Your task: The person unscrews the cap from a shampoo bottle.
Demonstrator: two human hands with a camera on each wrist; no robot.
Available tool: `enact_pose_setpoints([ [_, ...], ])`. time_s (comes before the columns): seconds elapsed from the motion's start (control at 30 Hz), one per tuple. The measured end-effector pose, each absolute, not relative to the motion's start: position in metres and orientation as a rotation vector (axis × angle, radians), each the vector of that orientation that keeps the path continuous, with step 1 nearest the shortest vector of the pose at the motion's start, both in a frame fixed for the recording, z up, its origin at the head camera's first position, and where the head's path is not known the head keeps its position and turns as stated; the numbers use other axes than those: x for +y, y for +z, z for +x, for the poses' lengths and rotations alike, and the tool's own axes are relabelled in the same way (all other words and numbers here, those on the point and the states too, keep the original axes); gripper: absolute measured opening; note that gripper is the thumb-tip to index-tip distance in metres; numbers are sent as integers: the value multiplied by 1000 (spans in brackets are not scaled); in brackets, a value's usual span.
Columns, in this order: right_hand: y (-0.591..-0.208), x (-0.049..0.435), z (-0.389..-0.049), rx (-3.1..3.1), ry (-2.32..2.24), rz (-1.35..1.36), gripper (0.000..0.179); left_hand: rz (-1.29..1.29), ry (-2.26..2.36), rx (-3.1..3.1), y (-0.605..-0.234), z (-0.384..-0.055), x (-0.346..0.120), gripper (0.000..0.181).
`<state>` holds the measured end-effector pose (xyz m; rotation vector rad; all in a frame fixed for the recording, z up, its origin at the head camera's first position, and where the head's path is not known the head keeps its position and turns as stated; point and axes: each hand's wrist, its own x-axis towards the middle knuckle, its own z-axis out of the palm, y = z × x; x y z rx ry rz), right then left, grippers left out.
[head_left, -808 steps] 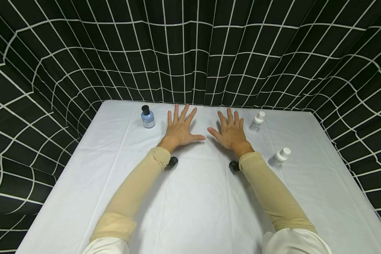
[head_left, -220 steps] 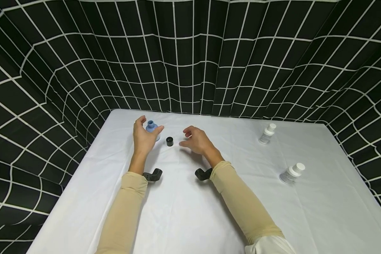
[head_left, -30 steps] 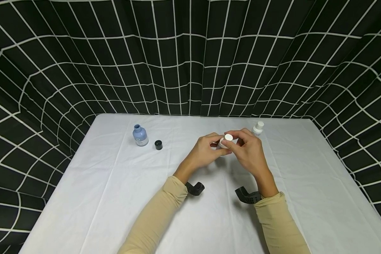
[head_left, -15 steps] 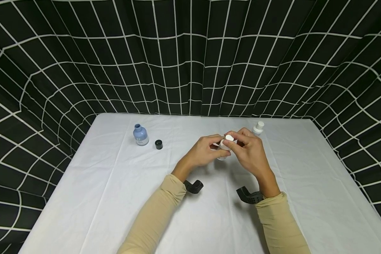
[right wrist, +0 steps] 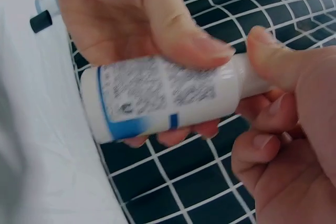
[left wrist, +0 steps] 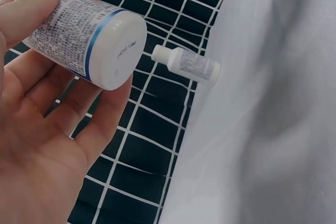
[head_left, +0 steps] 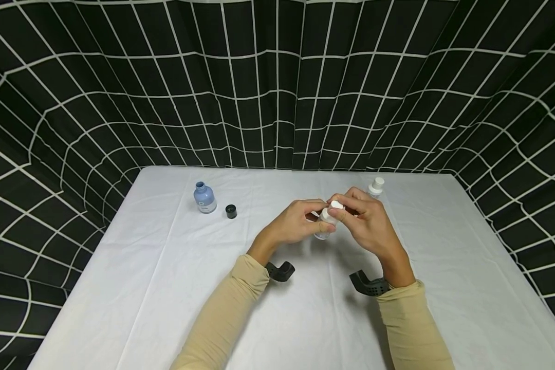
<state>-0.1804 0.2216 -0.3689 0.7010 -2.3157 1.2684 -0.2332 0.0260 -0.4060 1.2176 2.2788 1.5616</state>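
In the head view, my left hand (head_left: 296, 221) grips a small white bottle (head_left: 322, 235) by its body, above the table. The right wrist view shows that bottle (right wrist: 163, 95) lying tilted, with printed label and blue band. My right hand (head_left: 367, 223) pinches its white cap (head_left: 336, 205) between thumb and fingers. The cap is at the neck; whether it is loose cannot be told. In the left wrist view, the bottle's base (left wrist: 119, 51) faces the camera. A blue bottle (head_left: 205, 198) stands uncapped at the left, its black cap (head_left: 231, 211) beside it.
A second white bottle (head_left: 376, 187) stands capped behind my right hand, partly hidden by it. The white-clothed table (head_left: 296, 318) ends at the back and sides against black curtains (head_left: 259, 103) with white grid lines. Dark wrist mounts (head_left: 370, 284) stick out below both hands.
Since the earliest frame, the blue bottle was uncapped and the nearer white bottle lifted from the right. Over the last second, the held bottle tilts further and its cap shifts slightly toward me.
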Motion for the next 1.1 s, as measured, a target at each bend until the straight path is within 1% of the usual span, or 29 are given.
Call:
enact_pose_setpoints([
  [0.27,-372,224,-180,-2273,1377,775,21,1226,1599,2170,-407,-232,25,14],
  [0.4,-373,223,-179,-2225,1465,752,21,1235,1619,2138,-405,-231,25,18],
  [0.5,-372,221,-180,-2201,1510,679,19,1194,1626,2178,-402,-230,27,23],
  [0.57,-371,219,-180,-2222,1465,608,16,1188,1610,2245,-400,-229,28,28],
  [0.73,-370,216,-181,-2367,1147,438,4,1220,1531,2418,-401,-228,34,27],
  [0.9,-368,213,-181,-2431,1021,361,14,1187,1550,2467,-402,-225,34,28],
  [1.0,-367,212,-180,-2446,1031,352,16,1155,1583,2462,-401,-223,35,30],
  [1.1,-367,210,-178,-2442,1029,408,13,1143,1606,2439,-401,-224,36,28],
])
